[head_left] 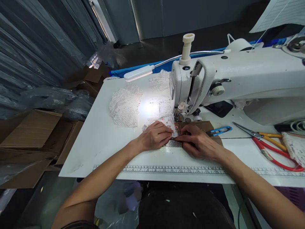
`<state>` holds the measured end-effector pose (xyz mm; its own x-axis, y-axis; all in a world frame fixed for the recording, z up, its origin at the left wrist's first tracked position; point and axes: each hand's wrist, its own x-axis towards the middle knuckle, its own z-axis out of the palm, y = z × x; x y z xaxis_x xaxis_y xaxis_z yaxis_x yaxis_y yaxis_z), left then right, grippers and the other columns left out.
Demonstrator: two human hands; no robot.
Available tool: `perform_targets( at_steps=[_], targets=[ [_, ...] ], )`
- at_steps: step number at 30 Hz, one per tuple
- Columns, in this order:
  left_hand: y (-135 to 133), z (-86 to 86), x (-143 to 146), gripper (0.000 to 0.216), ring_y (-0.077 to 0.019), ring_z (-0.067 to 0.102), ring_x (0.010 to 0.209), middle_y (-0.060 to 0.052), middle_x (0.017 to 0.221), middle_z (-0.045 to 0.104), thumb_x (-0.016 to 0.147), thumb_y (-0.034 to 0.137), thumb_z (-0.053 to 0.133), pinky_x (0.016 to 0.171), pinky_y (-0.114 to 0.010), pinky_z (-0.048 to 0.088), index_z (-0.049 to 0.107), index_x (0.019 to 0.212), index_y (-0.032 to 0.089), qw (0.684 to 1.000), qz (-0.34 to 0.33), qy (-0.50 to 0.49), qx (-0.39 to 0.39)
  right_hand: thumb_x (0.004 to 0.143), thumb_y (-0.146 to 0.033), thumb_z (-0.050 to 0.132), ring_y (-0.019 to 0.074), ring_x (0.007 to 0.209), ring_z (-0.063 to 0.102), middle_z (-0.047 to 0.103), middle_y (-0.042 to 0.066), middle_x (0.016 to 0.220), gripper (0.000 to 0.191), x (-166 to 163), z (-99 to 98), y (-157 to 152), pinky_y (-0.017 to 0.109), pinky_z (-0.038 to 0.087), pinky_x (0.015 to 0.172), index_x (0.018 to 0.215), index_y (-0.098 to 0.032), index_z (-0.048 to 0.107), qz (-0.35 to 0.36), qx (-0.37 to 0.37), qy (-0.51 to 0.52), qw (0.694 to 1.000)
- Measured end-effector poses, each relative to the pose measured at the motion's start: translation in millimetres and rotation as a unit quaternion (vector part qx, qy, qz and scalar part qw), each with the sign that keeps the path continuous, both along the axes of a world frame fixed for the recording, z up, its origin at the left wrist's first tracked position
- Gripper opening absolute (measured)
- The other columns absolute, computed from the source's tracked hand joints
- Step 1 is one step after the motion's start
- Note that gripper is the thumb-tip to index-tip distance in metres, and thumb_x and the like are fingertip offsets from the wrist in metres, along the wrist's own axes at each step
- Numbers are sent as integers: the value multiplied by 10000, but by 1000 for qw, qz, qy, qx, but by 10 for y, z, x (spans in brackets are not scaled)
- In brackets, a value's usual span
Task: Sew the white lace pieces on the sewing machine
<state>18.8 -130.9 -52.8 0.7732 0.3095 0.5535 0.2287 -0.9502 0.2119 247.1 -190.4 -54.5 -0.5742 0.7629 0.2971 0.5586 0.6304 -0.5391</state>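
In the head view a white sewing machine [240, 73] stands on the table. Just in front of its presser foot lies a piece of white lace fabric [170, 122]. My left hand [157, 136] rests on this lace, its fingers closed together and pinching the edge near the foot. My right hand [199, 141] is closed beside it, thumb and forefinger meeting the same edge. The two sets of fingertips almost touch. Beneath the right hand is a brown board [203, 126] by the needle plate. What exactly lies between the fingertips is partly hidden.
Left of the machine sits a pile of white lace [126, 105], under a clip-on lamp [139, 73]. Blue thread snips [220, 130] and red-handled scissors [274, 146] lie to the right. A printed ruler [171, 170] runs along the front edge. Cardboard boxes [30, 130] stand at the left.
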Motion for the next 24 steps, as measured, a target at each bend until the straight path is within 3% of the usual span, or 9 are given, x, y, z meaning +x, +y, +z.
perform_targets(
  at_steps=[4,24],
  targets=[
    [-5,-6,-3,54,-149,636,806,-42,983,715,888,163,603,750,-333,528,652,908,150,998,2,41,47,829,-144,490,221,917,533,565,96,995,353,10,1,-3,406,475,811,1094,-240,703,-9,-3,-18,1000],
    [-30,37,20,59,-148,649,802,-52,1010,720,892,132,571,704,-312,523,628,907,141,995,8,45,88,841,-147,506,220,941,529,556,100,991,322,1,11,-5,402,478,826,1071,-230,715,-8,-2,-9,1000]
  ],
)
